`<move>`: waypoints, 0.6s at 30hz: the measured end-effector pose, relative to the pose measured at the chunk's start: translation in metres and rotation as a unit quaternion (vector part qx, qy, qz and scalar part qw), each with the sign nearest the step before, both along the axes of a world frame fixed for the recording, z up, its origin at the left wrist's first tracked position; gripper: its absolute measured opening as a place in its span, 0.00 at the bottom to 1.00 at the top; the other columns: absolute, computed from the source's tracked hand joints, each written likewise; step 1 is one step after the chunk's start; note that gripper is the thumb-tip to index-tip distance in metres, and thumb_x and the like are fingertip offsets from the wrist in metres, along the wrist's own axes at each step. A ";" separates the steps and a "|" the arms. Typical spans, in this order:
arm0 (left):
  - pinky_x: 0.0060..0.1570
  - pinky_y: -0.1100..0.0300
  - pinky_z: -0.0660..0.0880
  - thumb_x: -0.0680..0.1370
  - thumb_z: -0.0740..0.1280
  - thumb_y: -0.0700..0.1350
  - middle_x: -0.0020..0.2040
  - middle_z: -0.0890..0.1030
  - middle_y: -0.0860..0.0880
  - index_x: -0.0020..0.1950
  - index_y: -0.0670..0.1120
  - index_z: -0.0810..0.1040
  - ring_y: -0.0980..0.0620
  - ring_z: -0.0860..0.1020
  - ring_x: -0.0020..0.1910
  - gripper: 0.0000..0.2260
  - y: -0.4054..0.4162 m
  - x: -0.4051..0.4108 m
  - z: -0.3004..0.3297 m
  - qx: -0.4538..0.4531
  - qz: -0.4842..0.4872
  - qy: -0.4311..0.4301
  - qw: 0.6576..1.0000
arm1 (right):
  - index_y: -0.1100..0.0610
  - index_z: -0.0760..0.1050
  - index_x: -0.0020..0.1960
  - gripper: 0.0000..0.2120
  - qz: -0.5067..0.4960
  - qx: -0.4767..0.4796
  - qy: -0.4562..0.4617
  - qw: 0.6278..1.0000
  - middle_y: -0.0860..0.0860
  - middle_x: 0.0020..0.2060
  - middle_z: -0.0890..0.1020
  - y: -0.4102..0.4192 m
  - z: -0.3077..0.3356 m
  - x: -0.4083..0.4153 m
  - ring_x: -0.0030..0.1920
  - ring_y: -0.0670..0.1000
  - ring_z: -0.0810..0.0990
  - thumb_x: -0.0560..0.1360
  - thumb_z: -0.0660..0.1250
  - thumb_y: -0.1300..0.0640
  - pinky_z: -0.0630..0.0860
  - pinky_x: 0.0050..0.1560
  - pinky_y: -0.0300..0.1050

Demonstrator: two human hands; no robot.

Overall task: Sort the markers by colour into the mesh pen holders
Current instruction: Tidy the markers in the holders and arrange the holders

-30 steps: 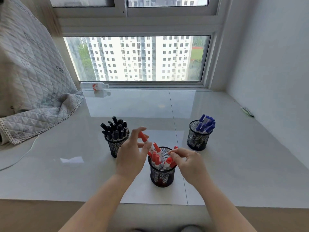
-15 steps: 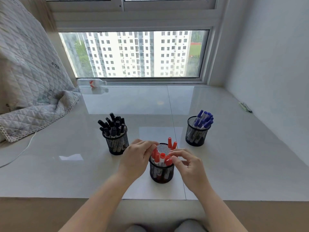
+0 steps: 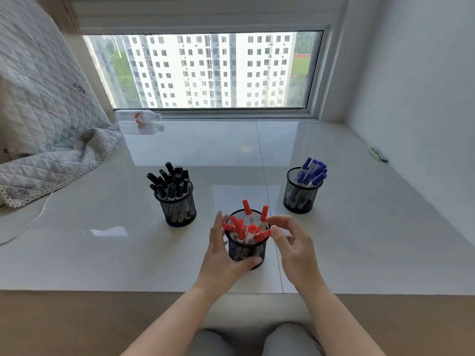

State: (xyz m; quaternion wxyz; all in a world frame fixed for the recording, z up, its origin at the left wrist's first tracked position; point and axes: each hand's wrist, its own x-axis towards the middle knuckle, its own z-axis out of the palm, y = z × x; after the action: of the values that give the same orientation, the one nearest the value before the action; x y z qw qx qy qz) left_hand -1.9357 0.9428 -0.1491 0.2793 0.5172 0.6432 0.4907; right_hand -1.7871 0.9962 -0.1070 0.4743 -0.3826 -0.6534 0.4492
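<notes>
Three black mesh holders stand on the white sill. The left holder [image 3: 179, 208] is full of black markers [image 3: 169, 181], and the right holder [image 3: 300, 196] has blue markers [image 3: 312, 172]. The near middle holder [image 3: 245, 249] contains several red markers [image 3: 248, 227]. My left hand [image 3: 221, 258] grips this holder from its left side, the thumb wrapped across its lower front and the fingers upright along its side. My right hand [image 3: 293, 247] hovers at its right rim with fingers loosely spread. Its thumb tip touches the cap of a red marker leaning right.
A quilted blanket [image 3: 51, 119] lies over the sill's left end, with a white cable [image 3: 38, 217] below it. A plastic bottle [image 3: 138, 116] lies by the window. Green pens [image 3: 376, 154] sit along the right wall. The sill's front edge is close under my wrists.
The red marker my left hand held has gone into the middle holder. That hand dropped to grip the holder's side. My right hand's fingers loosened and spread off the red markers.
</notes>
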 end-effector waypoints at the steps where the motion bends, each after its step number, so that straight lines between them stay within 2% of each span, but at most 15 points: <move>1: 0.61 0.64 0.67 0.57 0.77 0.57 0.69 0.62 0.60 0.67 0.73 0.44 0.68 0.68 0.63 0.51 0.001 0.003 -0.005 -0.017 0.000 -0.030 0.999 | 0.53 0.77 0.50 0.05 -0.012 -0.012 0.010 1.000 0.48 0.46 0.82 0.002 -0.001 0.001 0.47 0.47 0.81 0.76 0.64 0.58 0.76 0.48 0.37; 2: 0.61 0.62 0.69 0.57 0.77 0.57 0.68 0.64 0.60 0.67 0.73 0.44 0.67 0.70 0.61 0.52 0.002 0.006 -0.010 -0.029 0.006 -0.053 0.998 | 0.54 0.77 0.50 0.05 -0.023 -0.021 0.010 0.999 0.49 0.46 0.81 0.004 -0.002 0.001 0.49 0.48 0.80 0.76 0.64 0.60 0.77 0.50 0.41; 4: 0.61 0.57 0.73 0.56 0.76 0.57 0.66 0.69 0.57 0.69 0.68 0.45 0.60 0.74 0.61 0.52 0.008 0.010 -0.018 -0.046 0.035 -0.063 0.996 | 0.55 0.77 0.51 0.06 -0.036 -0.036 0.007 0.999 0.50 0.46 0.81 0.009 -0.003 0.003 0.50 0.48 0.79 0.77 0.63 0.61 0.77 0.52 0.46; 7: 0.48 0.69 0.72 0.55 0.74 0.60 0.58 0.76 0.58 0.65 0.65 0.54 0.57 0.77 0.55 0.44 0.017 0.012 -0.021 -0.074 0.078 -0.035 0.994 | 0.54 0.77 0.50 0.05 -0.033 -0.057 -0.002 0.998 0.48 0.45 0.81 0.014 -0.003 0.006 0.48 0.46 0.79 0.76 0.64 0.61 0.77 0.51 0.44; 9: 0.43 0.71 0.70 0.54 0.74 0.61 0.53 0.77 0.60 0.56 0.66 0.59 0.57 0.78 0.52 0.36 0.021 0.011 -0.023 -0.084 0.091 -0.026 0.992 | 0.51 0.76 0.48 0.05 -0.027 -0.052 -0.023 0.998 0.46 0.44 0.81 0.014 -0.004 0.007 0.48 0.45 0.79 0.76 0.65 0.60 0.75 0.48 0.38; 11: 0.41 0.74 0.69 0.54 0.74 0.60 0.51 0.78 0.62 0.50 0.69 0.60 0.60 0.78 0.50 0.31 0.023 0.010 -0.023 -0.079 0.093 -0.016 0.992 | 0.49 0.75 0.48 0.05 -0.030 0.003 -0.063 0.998 0.43 0.45 0.79 0.012 -0.003 0.007 0.48 0.43 0.77 0.74 0.67 0.57 0.72 0.45 0.33; 15: 0.37 0.79 0.70 0.55 0.75 0.61 0.49 0.78 0.62 0.51 0.70 0.62 0.65 0.77 0.47 0.30 0.024 0.009 -0.021 -0.070 0.092 -0.004 0.993 | 0.50 0.78 0.52 0.13 -0.007 0.159 -0.168 0.973 0.40 0.46 0.73 0.014 0.009 -0.001 0.50 0.43 0.70 0.69 0.69 0.46 0.67 0.51 0.28; 18: 0.35 0.78 0.70 0.55 0.74 0.62 0.47 0.78 0.62 0.49 0.68 0.61 0.65 0.76 0.45 0.29 0.024 0.009 -0.019 -0.075 0.098 0.007 0.992 | 0.50 0.80 0.50 0.14 0.033 0.206 -0.249 0.946 0.42 0.45 0.71 0.020 0.017 -0.009 0.50 0.44 0.65 0.68 0.71 0.45 0.65 0.53 0.32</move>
State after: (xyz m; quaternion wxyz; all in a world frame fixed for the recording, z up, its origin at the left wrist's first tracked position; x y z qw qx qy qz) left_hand -1.9267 0.9667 -0.1683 0.2634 0.4322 0.7279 0.4627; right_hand -1.7959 1.0166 -0.0900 0.3501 -0.3545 -0.8411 0.2106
